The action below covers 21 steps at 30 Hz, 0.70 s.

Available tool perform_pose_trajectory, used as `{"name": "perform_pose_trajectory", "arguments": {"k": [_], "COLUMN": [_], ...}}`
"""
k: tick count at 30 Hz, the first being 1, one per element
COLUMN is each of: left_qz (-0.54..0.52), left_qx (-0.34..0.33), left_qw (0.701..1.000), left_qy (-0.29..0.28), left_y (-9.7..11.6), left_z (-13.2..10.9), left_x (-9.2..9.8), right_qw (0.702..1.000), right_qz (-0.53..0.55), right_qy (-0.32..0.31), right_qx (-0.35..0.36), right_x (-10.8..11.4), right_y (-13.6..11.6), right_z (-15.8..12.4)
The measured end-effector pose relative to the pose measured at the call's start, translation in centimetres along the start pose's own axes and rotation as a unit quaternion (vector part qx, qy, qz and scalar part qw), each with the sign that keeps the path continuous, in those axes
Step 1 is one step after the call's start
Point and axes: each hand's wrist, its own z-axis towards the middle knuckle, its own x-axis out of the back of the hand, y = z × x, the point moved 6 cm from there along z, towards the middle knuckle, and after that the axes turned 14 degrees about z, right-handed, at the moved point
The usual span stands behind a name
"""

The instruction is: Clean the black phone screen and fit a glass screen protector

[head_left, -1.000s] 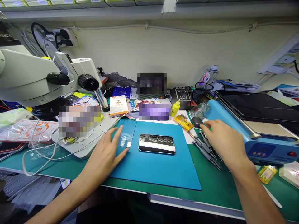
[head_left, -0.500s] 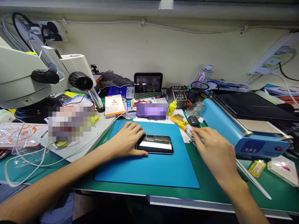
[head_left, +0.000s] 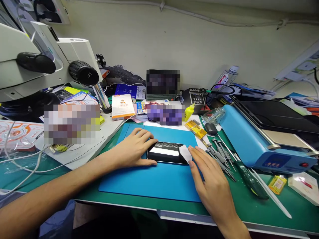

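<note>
A dark phone (head_left: 165, 153) with a glossy screen lies flat on the blue work mat (head_left: 154, 181). My left hand (head_left: 133, 149) rests against the phone's left end, fingers curled over its edge and thumb along the near side. My right hand (head_left: 211, 184) lies on the mat at the phone's right end. Its fingers pinch a small white card-like piece (head_left: 185, 153) that touches the phone's right edge.
A microscope (head_left: 50, 63) overhangs the left side on a white base. Right of the mat lie several screwdrivers (head_left: 220, 156), a black mouse-like object (head_left: 210, 128), yellow packets (head_left: 195, 128) and a blue laminating machine (head_left: 259, 142). Boxes, a glue bottle (head_left: 188, 112) and a glass jar (head_left: 213, 115) stand behind.
My left hand slid from the clear film at the mat's left onto the phone's left end. My right hand came from the tools on the right to the phone, carrying a white piece.
</note>
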Motion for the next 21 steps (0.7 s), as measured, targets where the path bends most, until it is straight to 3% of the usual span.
{"name": "perform_pose_trajectory", "arguments": {"k": [6,14,21], "left_qz": [-0.006,-0.028,-0.034], "left_qx": [0.003,0.013,0.020], "left_qw": [1.000,0.999,0.999], "left_qy": [0.008,0.010,0.012], "left_y": [-0.3,-0.4,-0.5], "left_z": [0.0,-0.1,0.2], "left_x": [-0.5,-0.5,-0.2], "right_qw": [0.994,0.993,0.994], "right_qz": [-0.019,-0.022,0.008], "right_qy": [-0.106,-0.114,-0.104], "right_qx": [-0.003,0.011,-0.029], "right_x": [-1.6,-1.0,-2.4], "right_y": [0.4,-0.6,1.9], "right_z": [-0.4,-1.6,0.5]}}
